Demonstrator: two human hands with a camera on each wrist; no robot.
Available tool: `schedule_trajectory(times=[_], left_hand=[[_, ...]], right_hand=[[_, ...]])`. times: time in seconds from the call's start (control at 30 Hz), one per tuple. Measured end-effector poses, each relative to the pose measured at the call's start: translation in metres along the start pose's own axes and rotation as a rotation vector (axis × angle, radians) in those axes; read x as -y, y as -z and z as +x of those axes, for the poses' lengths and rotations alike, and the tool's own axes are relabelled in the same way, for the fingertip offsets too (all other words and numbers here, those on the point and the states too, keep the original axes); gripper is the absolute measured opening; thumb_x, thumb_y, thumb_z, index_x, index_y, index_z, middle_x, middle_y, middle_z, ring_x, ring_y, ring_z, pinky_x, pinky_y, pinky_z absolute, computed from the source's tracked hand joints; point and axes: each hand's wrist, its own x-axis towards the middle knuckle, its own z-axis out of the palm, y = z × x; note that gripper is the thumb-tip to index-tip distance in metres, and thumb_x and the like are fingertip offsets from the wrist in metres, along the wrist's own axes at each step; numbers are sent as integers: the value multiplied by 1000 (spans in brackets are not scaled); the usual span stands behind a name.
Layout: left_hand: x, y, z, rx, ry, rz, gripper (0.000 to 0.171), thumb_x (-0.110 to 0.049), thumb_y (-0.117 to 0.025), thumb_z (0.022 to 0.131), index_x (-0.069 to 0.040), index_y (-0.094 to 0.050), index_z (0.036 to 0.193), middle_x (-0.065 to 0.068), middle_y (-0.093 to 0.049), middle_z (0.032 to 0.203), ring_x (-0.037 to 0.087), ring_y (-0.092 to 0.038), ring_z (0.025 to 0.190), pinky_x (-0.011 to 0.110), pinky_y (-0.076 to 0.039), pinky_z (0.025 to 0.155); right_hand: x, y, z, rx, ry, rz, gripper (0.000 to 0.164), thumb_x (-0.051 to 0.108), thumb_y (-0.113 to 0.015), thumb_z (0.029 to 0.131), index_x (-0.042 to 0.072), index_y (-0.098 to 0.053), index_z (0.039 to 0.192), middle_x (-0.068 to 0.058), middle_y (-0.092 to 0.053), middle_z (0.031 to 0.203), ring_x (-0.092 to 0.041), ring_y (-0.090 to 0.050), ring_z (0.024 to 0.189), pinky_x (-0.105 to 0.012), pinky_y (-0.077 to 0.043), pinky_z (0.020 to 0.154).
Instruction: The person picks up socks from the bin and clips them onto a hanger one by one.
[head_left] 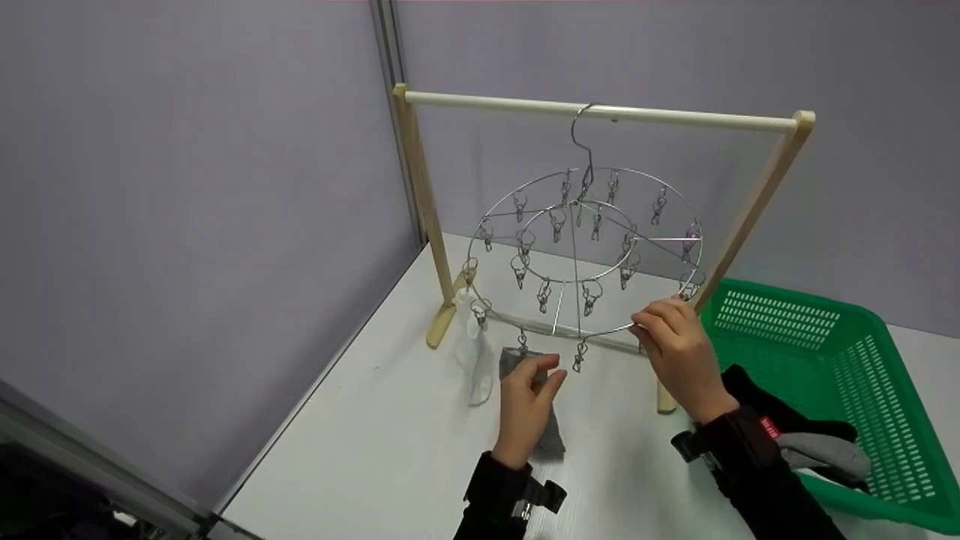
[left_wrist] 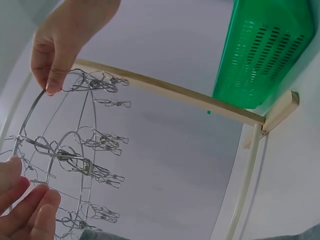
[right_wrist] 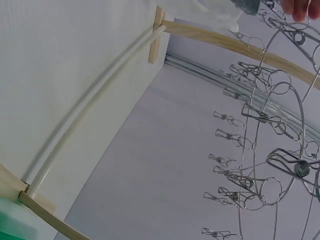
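Note:
A round metal clip hanger (head_left: 611, 331) hangs by its hook from the rack's white bar. My right hand (head_left: 679, 349) pinches the hanger's outer ring at the front right. My left hand (head_left: 525, 412) is at the front of the ring, thumb and forefinger apart, nothing between them; the left wrist view shows its fingers (left_wrist: 30, 212) beside the wire. Behind that hand, a grey sock (head_left: 553, 439) dangles from a front clip, partly hidden. To its left hangs a thin white cloth item (head_left: 474, 364). A bare clip (head_left: 579, 356) hangs between the hands.
The wooden rack (head_left: 424, 180) stands on a white table (head_left: 360, 427) near the grey wall panels. A green basket (head_left: 896, 390) is at the right, beside the right forearm, holding a black sock-like item (head_left: 795, 412) and grey ones (head_left: 825, 452).

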Motion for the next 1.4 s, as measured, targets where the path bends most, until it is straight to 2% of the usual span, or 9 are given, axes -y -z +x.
schedule_trajectory(times=[0.17,0.3,0.53,0.67,0.77,0.97,1.17,1.33,1.4], left_hand=[[0,-9,3,24,-57,-16,25,-9,-56,72,-2,-52,96,5,-52,95,13,-48,87,18,-43,64],[-1,-14,4,18,-70,-7,26,-9,-55,73,-1,-51,98,6,-52,96,13,-47,90,19,-42,67],[-3,-20,6,-23,-105,-32,14,-2,-54,73,-2,-52,87,6,-53,91,13,-49,86,18,-43,63],[-4,-20,7,-33,-113,-66,9,-2,-52,74,-2,-52,83,4,-53,89,13,-51,81,19,-44,59],[-4,-20,6,-38,-101,-91,8,-2,-52,75,-1,-52,83,5,-53,88,14,-52,76,20,-44,58],[-5,-18,6,-43,-76,-89,8,-3,-52,75,-2,-53,82,7,-53,86,15,-52,74,21,-45,57],[-7,-13,7,-49,-78,-78,7,-6,-51,76,-4,-53,83,3,-53,86,11,-51,76,21,-45,58],[-8,-11,7,-54,-85,-78,7,-5,-52,75,-2,-53,82,3,-53,84,11,-51,76,21,-45,58],[-9,-10,7,-52,-86,-73,7,-5,-52,75,-3,-54,82,4,-53,84,10,-51,76,20,-45,58]], right_hand=[[5,0,1,-35,31,-2,12,8,-57,71,-1,-59,79,-7,-52,77,-22,-45,79,-39,-28,85],[11,2,3,-43,48,-13,15,12,-53,75,-1,-59,80,-8,-52,78,-22,-45,79,-40,-28,84],[19,2,5,-71,72,1,14,9,-54,74,-1,-59,82,-9,-53,80,-23,-46,79,-44,-32,79],[20,1,5,-95,70,4,22,17,-46,80,0,-60,81,-9,-54,79,-23,-46,79,-44,-33,78],[19,1,5,-91,68,-5,24,18,-44,82,0,-60,81,-9,-54,79,-23,-46,80,-43,-32,79],[15,6,3,-78,78,39,18,11,-49,77,-1,-59,86,-11,-54,86,-24,-47,84,-38,-31,82],[9,23,0,-118,94,69,23,14,-49,78,-4,-56,91,-14,-52,96,-27,-46,89,-33,-35,79],[-7,49,-9,-126,71,7,30,21,-50,78,-5,-55,90,-16,-53,94,-29,-47,87,-37,-34,80],[-16,61,-15,-102,59,-29,31,23,-49,78,-5,-55,90,-16,-53,94,-29,-47,87,-38,-33,80]])
